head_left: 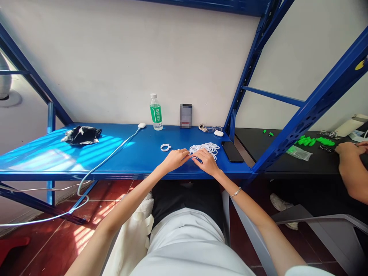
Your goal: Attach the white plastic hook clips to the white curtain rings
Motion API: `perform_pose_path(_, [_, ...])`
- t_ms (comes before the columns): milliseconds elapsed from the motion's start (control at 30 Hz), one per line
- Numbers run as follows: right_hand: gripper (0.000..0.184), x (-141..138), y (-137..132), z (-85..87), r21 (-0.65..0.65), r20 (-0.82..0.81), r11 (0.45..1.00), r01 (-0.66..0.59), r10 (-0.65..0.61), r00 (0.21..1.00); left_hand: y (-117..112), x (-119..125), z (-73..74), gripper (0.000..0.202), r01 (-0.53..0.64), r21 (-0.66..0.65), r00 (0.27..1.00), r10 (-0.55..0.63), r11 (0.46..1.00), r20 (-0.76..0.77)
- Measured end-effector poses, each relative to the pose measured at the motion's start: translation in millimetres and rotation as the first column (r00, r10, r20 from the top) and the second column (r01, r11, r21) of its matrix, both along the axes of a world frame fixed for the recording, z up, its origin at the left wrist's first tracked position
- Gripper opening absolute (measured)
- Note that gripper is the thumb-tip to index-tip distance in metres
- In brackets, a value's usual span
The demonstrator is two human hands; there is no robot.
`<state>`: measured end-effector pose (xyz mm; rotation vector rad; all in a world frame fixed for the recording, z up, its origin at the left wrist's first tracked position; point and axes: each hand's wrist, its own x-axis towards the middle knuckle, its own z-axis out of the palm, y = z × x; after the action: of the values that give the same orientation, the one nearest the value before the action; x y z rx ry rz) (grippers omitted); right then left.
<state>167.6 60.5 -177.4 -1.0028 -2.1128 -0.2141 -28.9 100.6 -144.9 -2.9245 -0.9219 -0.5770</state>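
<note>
My left hand (177,158) and my right hand (206,161) meet just above the front of the blue table (138,161). The fingertips of both are pinched together, and whatever small thing they hold is hidden. Right behind my right hand lies a pile of white loops (211,147), partly covered by its fingers. One separate white ring (165,147) with a small tab rests on the table, a little beyond my left hand and to its left.
Along the back stand a green-labelled bottle (156,114) and an upright phone (186,115). Glasses (212,129), a white case (218,133) and a black phone (232,151) lie right. Left are a white cable (110,156) and crumpled black bag (81,135). A co-worker's hand (349,149) is far right.
</note>
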Motion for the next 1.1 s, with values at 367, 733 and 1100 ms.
perform_pose_path(367, [0.023, -1.6, 0.1, -0.5, 0.018, -0.021, 1.000, -0.006, 0.007, 1.000, 3.0, -1.8, 1.6, 0.036, -0.003, -0.034, 0.999, 0.002, 0.999, -0.040])
perform_pose_path(733, [0.038, -7.1, -3.1, 0.3, -0.035, -0.018, 0.999, -0.022, 0.021, 1.000, 2.1, -4.9, 4.7, 0.033, 0.019, 0.004, 0.997, -0.018, 1.000, -0.079])
perform_pose_path(1100, [0.037, -6.6, -4.3, -0.4, -0.080, -0.029, 0.996, -0.024, 0.022, 0.999, 7.0, -7.4, 0.7, 0.032, 0.078, -0.042, 0.997, -0.078, 0.996, 0.011])
